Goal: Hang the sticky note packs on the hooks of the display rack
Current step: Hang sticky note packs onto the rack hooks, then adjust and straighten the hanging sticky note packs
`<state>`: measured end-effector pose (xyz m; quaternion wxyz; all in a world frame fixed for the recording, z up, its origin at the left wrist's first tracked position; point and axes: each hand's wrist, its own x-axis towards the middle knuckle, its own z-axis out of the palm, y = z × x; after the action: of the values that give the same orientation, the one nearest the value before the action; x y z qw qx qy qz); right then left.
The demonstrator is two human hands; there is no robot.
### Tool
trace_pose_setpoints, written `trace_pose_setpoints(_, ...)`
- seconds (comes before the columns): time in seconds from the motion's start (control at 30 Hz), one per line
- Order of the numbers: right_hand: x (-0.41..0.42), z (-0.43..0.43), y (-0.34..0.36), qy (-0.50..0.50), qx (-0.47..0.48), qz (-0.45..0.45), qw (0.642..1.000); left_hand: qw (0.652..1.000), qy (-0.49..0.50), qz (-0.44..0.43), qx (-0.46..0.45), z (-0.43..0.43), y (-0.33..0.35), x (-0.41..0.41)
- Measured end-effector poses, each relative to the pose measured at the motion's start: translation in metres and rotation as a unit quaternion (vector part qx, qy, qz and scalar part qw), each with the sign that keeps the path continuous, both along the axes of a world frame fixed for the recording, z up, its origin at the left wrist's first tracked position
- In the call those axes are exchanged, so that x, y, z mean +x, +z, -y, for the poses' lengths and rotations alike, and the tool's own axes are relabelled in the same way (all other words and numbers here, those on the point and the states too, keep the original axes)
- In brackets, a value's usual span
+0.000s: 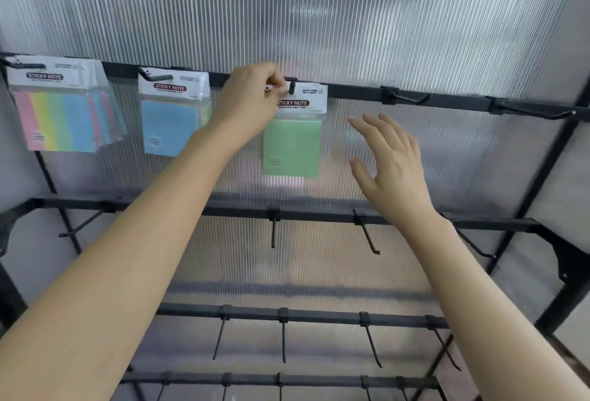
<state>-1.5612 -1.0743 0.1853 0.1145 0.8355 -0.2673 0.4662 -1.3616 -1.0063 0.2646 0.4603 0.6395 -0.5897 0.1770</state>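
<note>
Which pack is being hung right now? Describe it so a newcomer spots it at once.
Find the top rail of the black rack. Of the packs along it, take the rightmost, its header pinched by the left hand at the hook. This green pack alone is plain green; its neighbours are the blue pack and the striped pack.

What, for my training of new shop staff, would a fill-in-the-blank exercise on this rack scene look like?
1. The left hand pinches the header of a sticky note pack whose colour is ____.
2. The right hand, fingers spread, holds ____.
3. On the neighbouring hook left of that pack, the front pack is ____.

Missing words: green; nothing; blue.
</note>
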Motion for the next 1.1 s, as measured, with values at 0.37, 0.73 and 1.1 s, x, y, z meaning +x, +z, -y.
trace_pose_setpoints(0.37, -0.008, 0.000, 0.001, -0.012, 0.007, -0.004, 1.000, 0.991, 0.132, -0.023, -0.027, 0.032, -0.007, 0.001)
trace_pose_setpoints(0.73, 0.006, -0.010, -0.041, 0.008, 0.054, -0.023, 0.998, 0.986, 0.132, 0.046, -0.095, 0.014, -0.062, 0.009)
trace_pose_setpoints(1.1, 0.075, -0.046, -0.121, 0.049, 0.057, -0.097, 0.992, 0.952, 0.167, 0.146, 0.213, -0.083, -0.177, 0.025)
